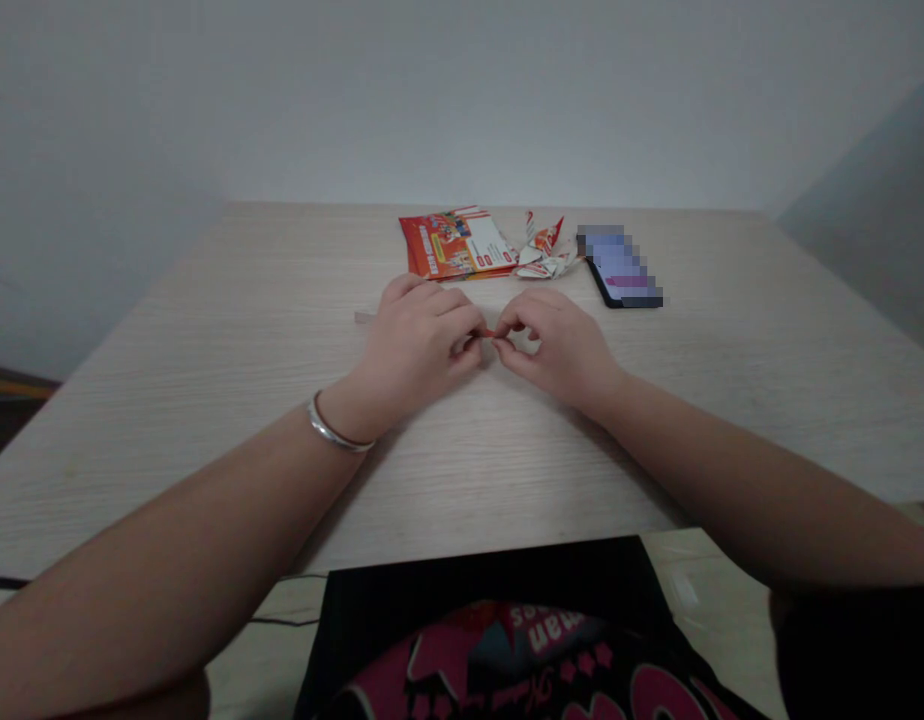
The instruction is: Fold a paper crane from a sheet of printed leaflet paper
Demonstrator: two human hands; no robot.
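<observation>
My left hand (426,335) and my right hand (558,345) meet over the middle of the table, fingertips almost touching. Between them is a thin red paper strip (489,333), pinched from both sides by thumbs and fingers. A pale flat end (364,318) sticks out to the left from behind my left hand; whether it belongs to the same strip is hidden. Most of what my left hand covers cannot be seen. A silver bangle (334,428) circles my left wrist.
Beyond my hands lies a stack of red and white printed leaflets (456,245). Beside it are folded paper shapes (544,255) in the same colours. A phone (621,268) with a lit screen lies farther right. The pale wooden table (207,330) reaches back to the wall.
</observation>
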